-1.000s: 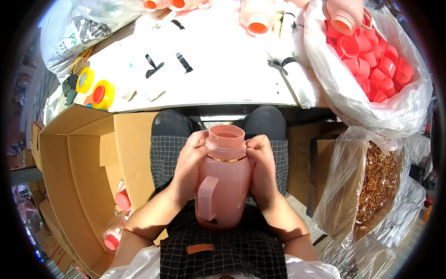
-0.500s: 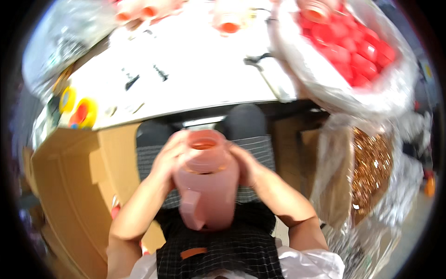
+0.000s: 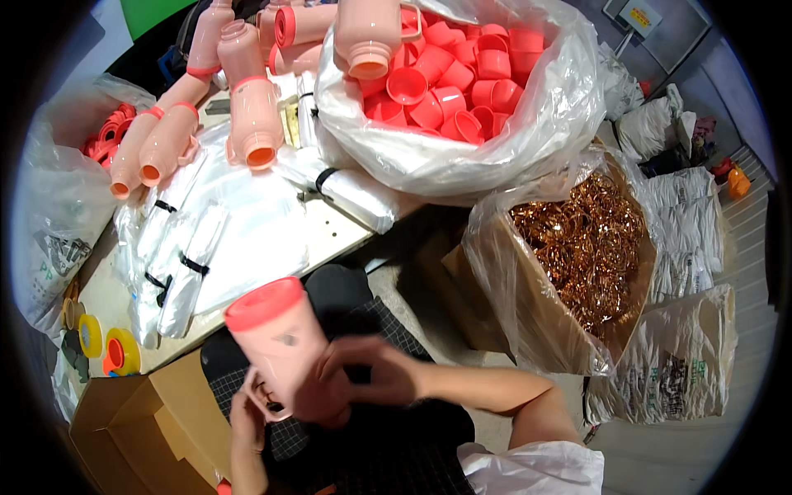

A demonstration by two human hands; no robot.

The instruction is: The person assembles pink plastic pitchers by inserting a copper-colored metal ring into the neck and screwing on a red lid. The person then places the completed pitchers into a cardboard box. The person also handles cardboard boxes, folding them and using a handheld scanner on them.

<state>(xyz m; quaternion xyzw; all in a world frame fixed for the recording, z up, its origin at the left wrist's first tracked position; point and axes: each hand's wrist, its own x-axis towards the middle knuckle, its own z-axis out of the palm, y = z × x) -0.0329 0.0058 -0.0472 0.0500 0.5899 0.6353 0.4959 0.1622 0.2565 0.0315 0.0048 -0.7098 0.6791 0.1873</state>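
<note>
A pink vacuum-flask jug body (image 3: 285, 351) is over my lap, tilted with its red base ring (image 3: 264, 304) up and its neck end down toward me. My left hand (image 3: 247, 429) is closed at the jug's handle, at its lower left. My right hand (image 3: 375, 371), a little blurred, lies against the jug's right side near the neck end with its fingers curled. The neck itself is mostly hidden by shadow and the right hand.
On the table (image 3: 330, 239) lie several pink jug bodies (image 3: 256, 124) and rolled clear plastic bags (image 3: 186, 289). A lined sack of red cups (image 3: 454, 173) stands at the far right, beside a box of coppery rings (image 3: 577, 247). An open carton (image 3: 132, 412) and yellow tape rolls (image 3: 124, 351) are left.
The jug has been turned over: its open neck faced up, now its red base does. My left hand has moved to the handle. The view has swung to the right.
</note>
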